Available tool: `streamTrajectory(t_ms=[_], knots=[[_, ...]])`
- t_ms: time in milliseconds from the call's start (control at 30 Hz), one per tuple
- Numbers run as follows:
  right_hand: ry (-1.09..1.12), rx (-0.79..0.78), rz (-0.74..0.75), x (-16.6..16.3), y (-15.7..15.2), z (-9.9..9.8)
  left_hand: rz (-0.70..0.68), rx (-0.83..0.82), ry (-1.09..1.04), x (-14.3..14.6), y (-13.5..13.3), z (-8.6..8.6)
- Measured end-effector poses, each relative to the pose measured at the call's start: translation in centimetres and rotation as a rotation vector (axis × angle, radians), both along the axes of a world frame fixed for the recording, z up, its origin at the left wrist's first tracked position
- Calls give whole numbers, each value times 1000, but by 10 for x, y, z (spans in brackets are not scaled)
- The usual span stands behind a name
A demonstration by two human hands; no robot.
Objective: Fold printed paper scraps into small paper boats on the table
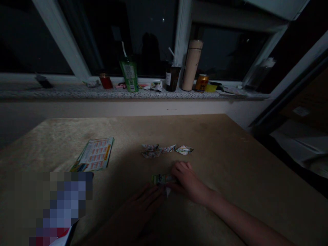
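A small piece of folded printed paper [160, 178], green with a white flap, lies on the table between my hands. My right hand [188, 181] is closed at its right end, fingers curled, with the thumb side at the paper. My left hand [147, 205], dim in shadow, lies flat with its fingers stretched out, the tips touching the paper's near edge. Just beyond are several small folded paper boats [167, 149] in a loose cluster. To the left rests a stack of printed sheets [97, 153] with a grid of text like a calendar.
The brown table [217, 136] reaches a white wall below the window. On the granite sill [153, 94] stand a green cup [130, 76], a dark cup [172, 78], a tall beige flask [192, 65], a golden can [201, 83] and a red jar [106, 81]. A blurred-out object [64, 205] lies front left.
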State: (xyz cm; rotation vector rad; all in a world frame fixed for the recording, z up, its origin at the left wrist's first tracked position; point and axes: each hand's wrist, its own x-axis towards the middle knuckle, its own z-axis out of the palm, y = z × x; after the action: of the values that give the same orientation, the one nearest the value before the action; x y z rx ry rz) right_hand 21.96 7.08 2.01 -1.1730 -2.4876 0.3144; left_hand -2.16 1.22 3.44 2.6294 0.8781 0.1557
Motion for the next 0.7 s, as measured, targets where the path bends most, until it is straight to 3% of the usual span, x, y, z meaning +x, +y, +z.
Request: streamTrajectory(t_ms=[700], knots=[[-105,60,-54,-6,1,-8,14,0,30,5,-3,-1]])
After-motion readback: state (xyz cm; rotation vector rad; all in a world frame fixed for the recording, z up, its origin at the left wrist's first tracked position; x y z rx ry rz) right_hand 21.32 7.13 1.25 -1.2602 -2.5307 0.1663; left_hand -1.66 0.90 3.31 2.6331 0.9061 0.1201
